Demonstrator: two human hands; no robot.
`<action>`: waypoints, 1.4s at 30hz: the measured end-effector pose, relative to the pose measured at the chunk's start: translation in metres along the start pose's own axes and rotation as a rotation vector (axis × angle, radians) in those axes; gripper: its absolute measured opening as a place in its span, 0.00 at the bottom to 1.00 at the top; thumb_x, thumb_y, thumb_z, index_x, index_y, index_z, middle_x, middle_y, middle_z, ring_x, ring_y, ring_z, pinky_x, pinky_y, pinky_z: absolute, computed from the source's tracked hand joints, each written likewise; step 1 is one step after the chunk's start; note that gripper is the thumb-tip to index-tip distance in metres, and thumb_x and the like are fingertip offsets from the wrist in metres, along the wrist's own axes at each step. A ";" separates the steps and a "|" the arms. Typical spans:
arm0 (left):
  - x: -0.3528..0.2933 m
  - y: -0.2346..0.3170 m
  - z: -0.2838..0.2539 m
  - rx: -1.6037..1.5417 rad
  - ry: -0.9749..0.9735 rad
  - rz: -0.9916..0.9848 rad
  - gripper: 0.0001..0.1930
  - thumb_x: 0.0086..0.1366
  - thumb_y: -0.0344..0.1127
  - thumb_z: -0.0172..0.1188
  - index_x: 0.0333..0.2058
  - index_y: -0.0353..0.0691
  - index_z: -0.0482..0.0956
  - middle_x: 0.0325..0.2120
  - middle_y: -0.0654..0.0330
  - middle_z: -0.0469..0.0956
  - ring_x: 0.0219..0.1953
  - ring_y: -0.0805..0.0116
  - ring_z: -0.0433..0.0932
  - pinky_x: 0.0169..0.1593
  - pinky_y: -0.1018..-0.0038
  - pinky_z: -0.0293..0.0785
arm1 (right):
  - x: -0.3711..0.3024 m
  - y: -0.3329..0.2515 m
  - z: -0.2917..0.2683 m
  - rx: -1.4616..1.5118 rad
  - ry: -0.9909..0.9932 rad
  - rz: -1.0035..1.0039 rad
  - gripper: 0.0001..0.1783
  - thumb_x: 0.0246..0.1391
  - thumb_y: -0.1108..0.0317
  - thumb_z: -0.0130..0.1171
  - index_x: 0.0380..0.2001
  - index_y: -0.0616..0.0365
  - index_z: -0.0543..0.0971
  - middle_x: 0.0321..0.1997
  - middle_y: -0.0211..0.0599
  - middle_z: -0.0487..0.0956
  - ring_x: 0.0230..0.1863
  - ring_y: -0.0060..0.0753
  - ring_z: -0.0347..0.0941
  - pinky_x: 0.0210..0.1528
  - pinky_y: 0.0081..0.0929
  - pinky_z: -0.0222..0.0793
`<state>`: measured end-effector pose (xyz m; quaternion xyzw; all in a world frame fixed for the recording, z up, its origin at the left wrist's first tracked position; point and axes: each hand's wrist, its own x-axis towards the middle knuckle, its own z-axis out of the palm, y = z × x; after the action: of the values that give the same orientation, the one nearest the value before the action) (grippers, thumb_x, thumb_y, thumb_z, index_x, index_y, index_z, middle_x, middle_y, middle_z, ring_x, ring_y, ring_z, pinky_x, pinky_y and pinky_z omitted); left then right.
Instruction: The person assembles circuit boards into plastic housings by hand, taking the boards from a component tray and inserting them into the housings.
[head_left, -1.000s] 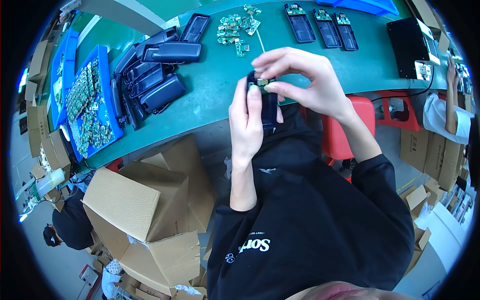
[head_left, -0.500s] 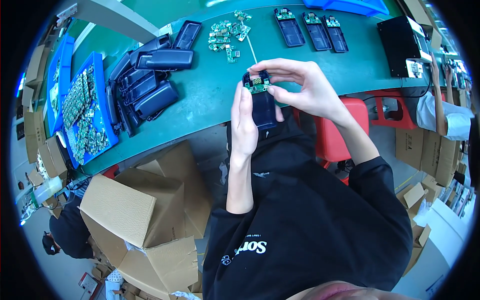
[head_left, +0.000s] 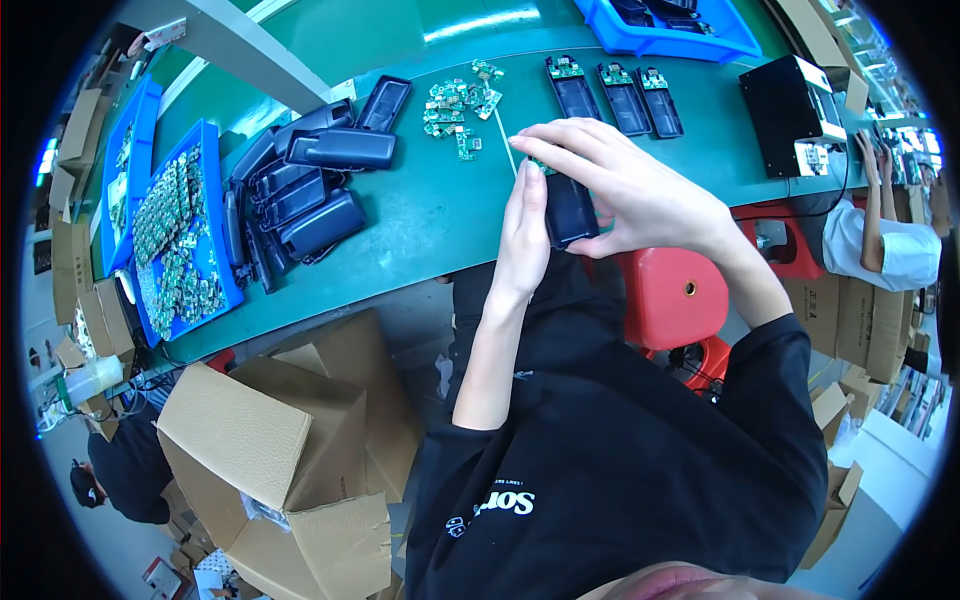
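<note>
Both hands have drifted slightly toward the green surface (head_left: 420, 230) since the earlier frame. The left hand (head_left: 522, 240) braces the dark casing (head_left: 570, 210) from the side, fingers closed on it, so the right hand (head_left: 620, 190) can pinch its top end (probably seating a small green board). The casing hangs above the surface's near edge, open room below.
</note>
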<state>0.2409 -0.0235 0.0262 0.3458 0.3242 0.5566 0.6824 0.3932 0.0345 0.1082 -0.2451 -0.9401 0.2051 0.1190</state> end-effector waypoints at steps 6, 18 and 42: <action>0.001 0.019 -0.002 0.142 0.101 0.119 0.25 0.78 0.46 0.39 0.63 0.33 0.63 0.50 0.49 0.76 0.52 0.63 0.78 0.54 0.65 0.76 | 0.006 0.017 -0.015 0.008 -0.028 -0.050 0.60 0.32 0.66 0.78 0.72 0.54 0.59 0.72 0.44 0.62 0.73 0.50 0.56 0.74 0.45 0.54; 0.004 0.130 -0.147 2.163 0.153 0.462 0.28 0.58 0.31 0.67 0.59 0.43 0.73 0.57 0.58 0.71 0.63 0.57 0.67 0.68 0.53 0.57 | -0.001 0.124 -0.016 -0.178 0.033 0.130 0.62 0.39 0.58 0.77 0.75 0.40 0.52 0.76 0.43 0.56 0.77 0.48 0.49 0.78 0.46 0.46; -0.017 0.095 -0.099 1.119 0.337 0.691 0.23 0.54 0.27 0.72 0.48 0.39 0.74 0.53 0.56 0.77 0.55 0.54 0.76 0.57 0.63 0.73 | 0.072 0.047 0.077 -0.252 0.193 -0.152 0.19 0.56 0.71 0.61 0.53 0.53 0.78 0.58 0.34 0.75 0.62 0.40 0.69 0.64 0.39 0.65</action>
<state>0.1053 -0.0154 0.0517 0.6389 0.5364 0.5373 0.1238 0.3266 0.0834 0.0274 -0.2046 -0.9584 0.0516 0.1923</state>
